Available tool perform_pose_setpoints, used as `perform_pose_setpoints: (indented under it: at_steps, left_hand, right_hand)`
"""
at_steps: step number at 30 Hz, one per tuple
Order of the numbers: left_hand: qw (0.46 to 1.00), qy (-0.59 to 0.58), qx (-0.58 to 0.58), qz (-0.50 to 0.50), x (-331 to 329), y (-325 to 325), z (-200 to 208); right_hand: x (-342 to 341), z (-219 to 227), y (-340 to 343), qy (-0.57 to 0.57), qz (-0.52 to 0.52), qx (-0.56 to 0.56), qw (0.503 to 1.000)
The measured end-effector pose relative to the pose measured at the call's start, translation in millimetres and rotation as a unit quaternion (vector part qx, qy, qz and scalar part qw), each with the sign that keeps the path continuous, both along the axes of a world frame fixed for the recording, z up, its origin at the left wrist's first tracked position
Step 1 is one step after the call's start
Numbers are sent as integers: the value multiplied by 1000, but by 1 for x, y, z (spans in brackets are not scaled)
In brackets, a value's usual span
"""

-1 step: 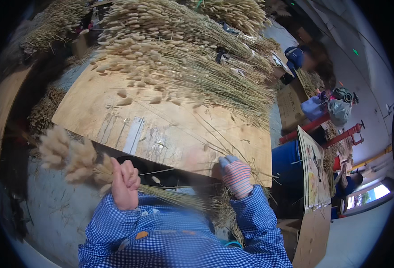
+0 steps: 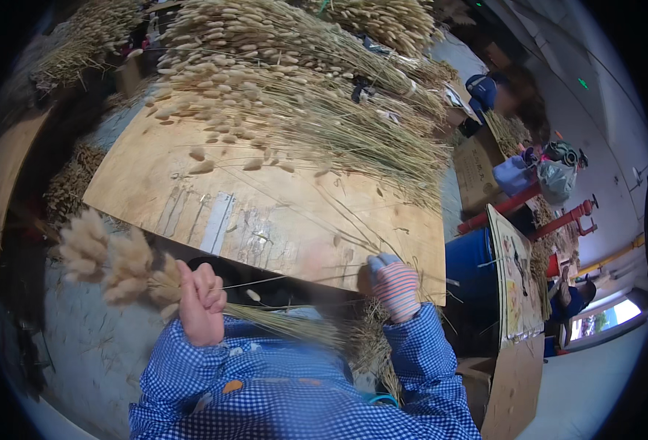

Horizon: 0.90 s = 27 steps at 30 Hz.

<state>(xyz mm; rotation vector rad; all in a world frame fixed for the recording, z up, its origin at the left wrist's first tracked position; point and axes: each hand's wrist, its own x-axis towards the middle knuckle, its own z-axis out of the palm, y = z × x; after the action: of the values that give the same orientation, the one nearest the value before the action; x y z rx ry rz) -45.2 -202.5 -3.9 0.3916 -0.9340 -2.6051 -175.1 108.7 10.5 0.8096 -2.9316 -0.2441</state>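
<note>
My bare left hand point(image 2: 202, 301) is closed around a bunch of bunny-tail grass. Its fluffy cream heads point(image 2: 129, 265) stick out to the left in layers, and its greenish stems point(image 2: 284, 323) run right across my front. At the table's near edge, my right hand point(image 2: 395, 287), in a striped glove with bluish fingertips, is closed with its fingertips at thin grass stems point(image 2: 350, 236) that stretch over the wood. A single thin stem point(image 2: 258, 281) passes from my left hand toward the right one. What lies inside my right fingers is partly hidden.
The wooden table point(image 2: 155, 165) carries a large heap of bunny-tail grass point(image 2: 265, 95) and a white strip point(image 2: 217, 224). To the right are a blue barrel point(image 2: 472, 262), cardboard box point(image 2: 477, 172), upright board point(image 2: 511, 268) and red pipes point(image 2: 562, 220). Other people are at the right.
My right hand has shifted very slightly to the right. The left hand keeps its grip on the bunch, and the view has moved a little.
</note>
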Motion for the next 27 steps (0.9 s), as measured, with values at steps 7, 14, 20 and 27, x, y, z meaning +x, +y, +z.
perform_pose_setpoints:
  at_steps: [7, 14, 20, 27]
  left_hand:
    - [998, -22, -16, 51, 12, -20, 5]
    - [990, 22, -5, 139, 11, -39, 11]
    - [994, 22, 75, 78, 11, -52, 5]
    - [988, 7, 107, 109, 12, -51, 0]
  right_hand:
    - [-37, -24, 104, 111, -20, -57, 992]
    - [-76, -7, 153, 55, -177, -17, 983]
    - [-104, 20, 96, -42, -142, -272, 951]
    - [-137, 18, -6, -30, -147, -3, 989]
